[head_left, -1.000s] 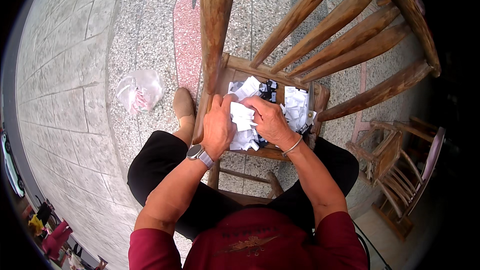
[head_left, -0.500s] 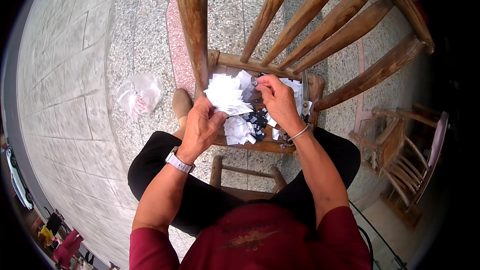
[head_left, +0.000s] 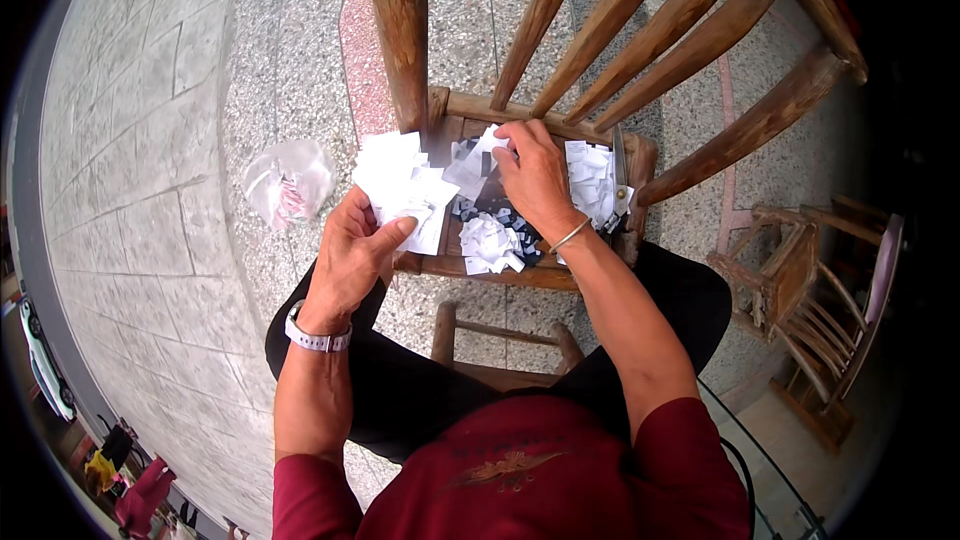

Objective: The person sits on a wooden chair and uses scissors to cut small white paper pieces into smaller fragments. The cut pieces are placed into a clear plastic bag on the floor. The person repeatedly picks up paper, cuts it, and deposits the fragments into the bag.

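Note:
My left hand (head_left: 350,252) is closed on a loose stack of white paper slips (head_left: 400,175), thumb on top, over the left side of a wooden chair seat (head_left: 437,265). Over the seat's far middle, my right hand (head_left: 538,175) has bent fingers at a white paper slip (head_left: 485,152), pinching its edge. Beneath lies a slip with a dark patch. Crumpled white scraps (head_left: 490,243) lie at the seat's near middle, among small dark pieces (head_left: 522,228). Right of my right hand is a pile of white slips (head_left: 588,180). Scissors (head_left: 621,180) lie along that pile's right side.
Wooden spindles (head_left: 620,30) of the chair back rise beyond the seat. A clear plastic bag (head_left: 290,183) with red-striped contents sits on the floor at left. Near my knees is a low wooden rung (head_left: 505,333). Another wooden chair (head_left: 800,270) stands at right.
My left hand has moved left with its paper stack, away from my right hand. My right hand has shifted left and slightly farther off, onto a white slip. The view has shifted a little.

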A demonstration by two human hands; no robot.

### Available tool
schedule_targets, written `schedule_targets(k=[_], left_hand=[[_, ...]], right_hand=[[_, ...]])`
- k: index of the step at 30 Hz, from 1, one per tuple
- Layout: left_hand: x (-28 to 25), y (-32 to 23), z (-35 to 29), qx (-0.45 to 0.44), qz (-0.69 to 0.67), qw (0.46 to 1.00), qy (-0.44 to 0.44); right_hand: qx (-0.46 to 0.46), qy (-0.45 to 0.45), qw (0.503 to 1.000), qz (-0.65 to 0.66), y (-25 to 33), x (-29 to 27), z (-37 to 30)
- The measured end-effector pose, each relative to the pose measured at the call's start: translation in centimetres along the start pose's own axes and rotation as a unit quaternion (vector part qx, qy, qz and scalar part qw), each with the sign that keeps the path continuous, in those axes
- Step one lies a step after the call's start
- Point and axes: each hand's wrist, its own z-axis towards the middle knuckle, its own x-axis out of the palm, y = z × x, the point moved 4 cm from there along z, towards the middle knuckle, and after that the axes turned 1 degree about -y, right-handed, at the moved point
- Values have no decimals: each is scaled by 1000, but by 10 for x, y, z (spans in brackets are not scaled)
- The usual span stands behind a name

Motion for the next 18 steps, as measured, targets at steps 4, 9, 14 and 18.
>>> schedule_targets(k=[4,9,14,18], left_hand=[[-5,-6,3,5,-30,1000,5],[-5,-11,4,-4,-22,1000,4],[-8,-14,4,18,-26,999,6],[-10,-17,2,18,-37,999,5]], right_hand=[[-35,90,995,-17,9,6,-3],[-59,101,992,-52,-3,11,-7],[-49,183,972,-140,-7,2,-8],[-50,162,980,-104,3,-2,2]])
